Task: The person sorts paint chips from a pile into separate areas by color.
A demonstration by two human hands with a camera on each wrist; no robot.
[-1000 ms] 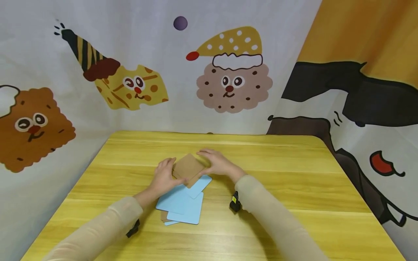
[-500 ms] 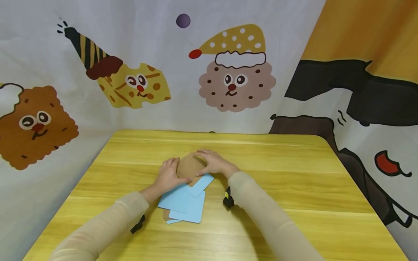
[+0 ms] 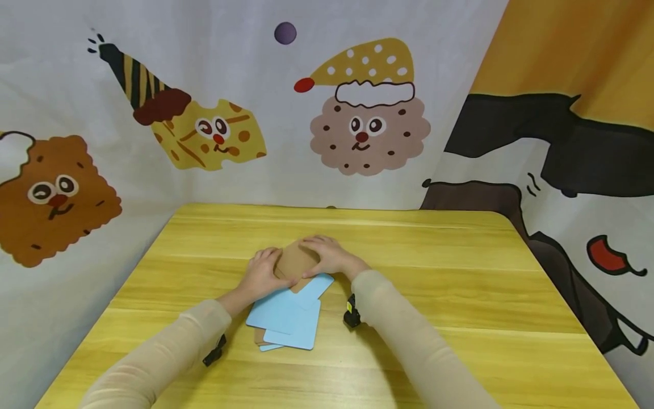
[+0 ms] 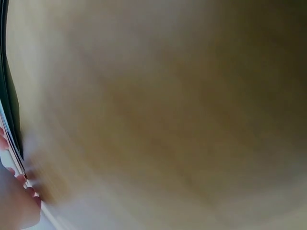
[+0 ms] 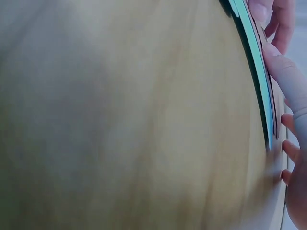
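Note:
Square brown cards (image 3: 296,261) lie stacked at the far end of a spread of light blue cards (image 3: 291,315). My left hand (image 3: 259,276) grips the brown cards at their left side, thumb at the near edge and fingers toward the back. On the opposite side my right hand (image 3: 331,257) holds the same cards, thumb at the near right edge and fingertips at the far edge. In the right wrist view, the right thumb (image 5: 288,81) touches the edge of the thin card layers (image 5: 261,72). Parts of the brown cards are hidden under both hands.
All this lies on a yellow wood-grain table (image 3: 434,272). Another brown card corner (image 3: 259,336) shows beneath the blue cards' near left. A white curtain with cartoon prints (image 3: 286,142) hangs behind the table. Black wrist devices (image 3: 351,312) sit under the sleeves.
My right hand has moved left and closed in on the brown cards. The brown cards have become squared up, their corners less offset. The blue cards look unchanged.

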